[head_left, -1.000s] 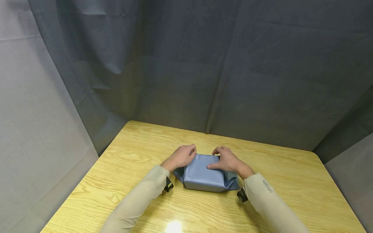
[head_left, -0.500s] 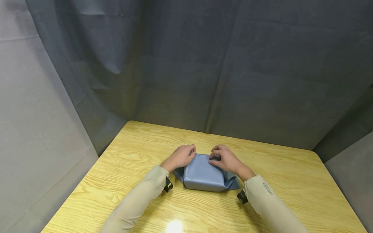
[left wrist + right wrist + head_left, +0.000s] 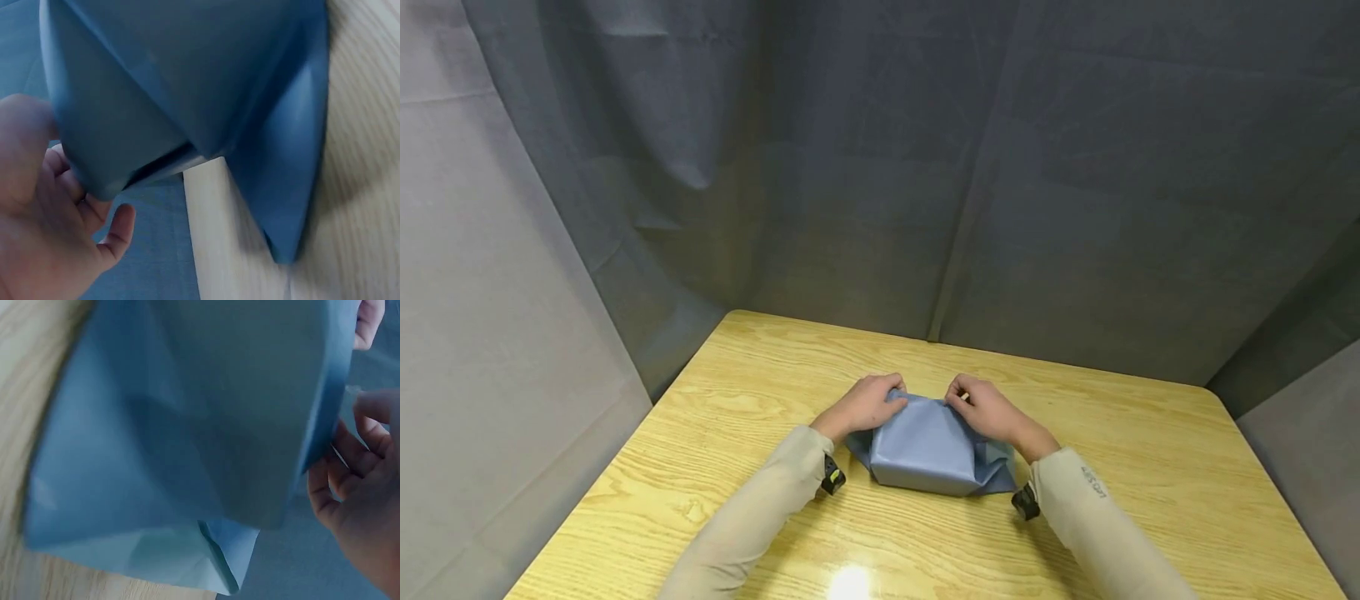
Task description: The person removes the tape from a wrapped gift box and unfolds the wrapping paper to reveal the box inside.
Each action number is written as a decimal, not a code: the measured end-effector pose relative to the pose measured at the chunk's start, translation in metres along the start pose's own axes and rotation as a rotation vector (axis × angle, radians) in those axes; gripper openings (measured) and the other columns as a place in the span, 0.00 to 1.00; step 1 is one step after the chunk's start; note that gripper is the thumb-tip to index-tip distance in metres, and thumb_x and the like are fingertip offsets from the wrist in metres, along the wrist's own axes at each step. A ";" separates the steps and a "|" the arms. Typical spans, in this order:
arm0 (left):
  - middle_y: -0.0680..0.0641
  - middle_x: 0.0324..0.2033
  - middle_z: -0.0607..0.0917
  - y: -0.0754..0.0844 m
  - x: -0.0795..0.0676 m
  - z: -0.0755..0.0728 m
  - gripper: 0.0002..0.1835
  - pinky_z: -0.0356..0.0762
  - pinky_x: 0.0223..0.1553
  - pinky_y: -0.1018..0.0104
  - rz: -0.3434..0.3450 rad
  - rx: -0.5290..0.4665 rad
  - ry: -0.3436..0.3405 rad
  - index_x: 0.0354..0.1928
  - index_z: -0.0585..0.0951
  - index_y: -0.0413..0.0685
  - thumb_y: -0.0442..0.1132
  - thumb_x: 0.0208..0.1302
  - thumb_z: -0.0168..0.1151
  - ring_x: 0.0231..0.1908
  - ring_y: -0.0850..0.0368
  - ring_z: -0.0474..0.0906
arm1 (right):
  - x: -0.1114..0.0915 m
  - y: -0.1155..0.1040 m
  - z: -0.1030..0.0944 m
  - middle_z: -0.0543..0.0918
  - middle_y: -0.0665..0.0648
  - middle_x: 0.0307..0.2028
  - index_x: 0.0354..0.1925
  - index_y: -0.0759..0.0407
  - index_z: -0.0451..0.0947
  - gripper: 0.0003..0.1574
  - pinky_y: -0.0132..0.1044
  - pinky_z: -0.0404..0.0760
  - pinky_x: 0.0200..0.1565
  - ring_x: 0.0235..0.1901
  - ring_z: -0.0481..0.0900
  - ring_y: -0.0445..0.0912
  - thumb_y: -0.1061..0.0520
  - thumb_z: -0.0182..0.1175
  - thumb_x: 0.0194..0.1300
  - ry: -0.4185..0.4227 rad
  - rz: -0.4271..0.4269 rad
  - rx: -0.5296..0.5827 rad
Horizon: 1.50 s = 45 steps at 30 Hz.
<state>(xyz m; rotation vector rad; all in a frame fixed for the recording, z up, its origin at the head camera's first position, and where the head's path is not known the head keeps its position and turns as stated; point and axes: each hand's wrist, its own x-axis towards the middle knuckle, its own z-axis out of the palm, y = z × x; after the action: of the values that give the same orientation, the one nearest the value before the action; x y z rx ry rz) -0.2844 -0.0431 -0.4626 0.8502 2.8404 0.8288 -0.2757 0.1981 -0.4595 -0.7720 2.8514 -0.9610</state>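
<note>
A box-shaped bundle in smooth blue wrapping paper sits on the wooden table; what is inside is hidden. My left hand pinches the paper at the bundle's far left top edge. At the far right top edge, the thumb and fingers of my right hand pinch the paper too. In the left wrist view, my left hand is at the edge of the folded paper, whose loose end flares out. The right wrist view has my right hand along the paper's edge, above a loose pale-lined flap.
The wooden table has its back edge against a dark grey curtain. A light grey panel stands on the left. Black wrist cameras are strapped over the beige sleeves.
My right thumb has moved from the top of the bundle to its far edge, and the fingers have closed on the paper there. My left hand has stayed nearly still.
</note>
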 end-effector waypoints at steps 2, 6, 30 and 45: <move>0.54 0.28 0.78 0.002 0.000 -0.002 0.05 0.70 0.37 0.64 0.009 0.004 -0.011 0.37 0.74 0.55 0.45 0.70 0.53 0.27 0.59 0.72 | 0.001 0.002 -0.003 0.78 0.51 0.33 0.36 0.55 0.73 0.09 0.38 0.72 0.31 0.29 0.73 0.43 0.54 0.50 0.73 0.008 0.069 0.065; 0.54 0.36 0.80 0.005 0.000 -0.004 0.04 0.68 0.47 0.59 0.034 0.008 -0.023 0.41 0.72 0.57 0.46 0.72 0.49 0.35 0.59 0.73 | 0.001 0.007 -0.007 0.78 0.56 0.32 0.36 0.61 0.73 0.12 0.40 0.68 0.30 0.27 0.69 0.47 0.55 0.48 0.74 0.045 0.121 0.182; 0.58 0.31 0.79 0.000 0.000 -0.012 0.07 0.69 0.41 0.62 0.134 0.111 0.037 0.42 0.74 0.59 0.49 0.72 0.49 0.29 0.62 0.72 | -0.032 -0.004 -0.037 0.70 0.57 0.25 0.32 0.69 0.73 0.10 0.37 0.62 0.32 0.25 0.63 0.45 0.65 0.50 0.70 -0.067 0.083 0.332; 0.52 0.28 0.76 -0.036 -0.003 -0.021 0.06 0.67 0.30 0.67 -0.036 -0.384 -0.052 0.32 0.77 0.48 0.42 0.65 0.58 0.28 0.60 0.69 | -0.027 0.036 -0.017 0.76 0.56 0.32 0.39 0.59 0.76 0.12 0.38 0.68 0.30 0.28 0.69 0.48 0.51 0.54 0.71 0.121 0.163 0.233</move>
<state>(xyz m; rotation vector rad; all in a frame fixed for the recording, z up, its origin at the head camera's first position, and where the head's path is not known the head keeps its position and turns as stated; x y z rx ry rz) -0.3043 -0.0802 -0.4636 0.7499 2.5171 1.2692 -0.2715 0.2449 -0.4701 -0.4684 2.7740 -1.3239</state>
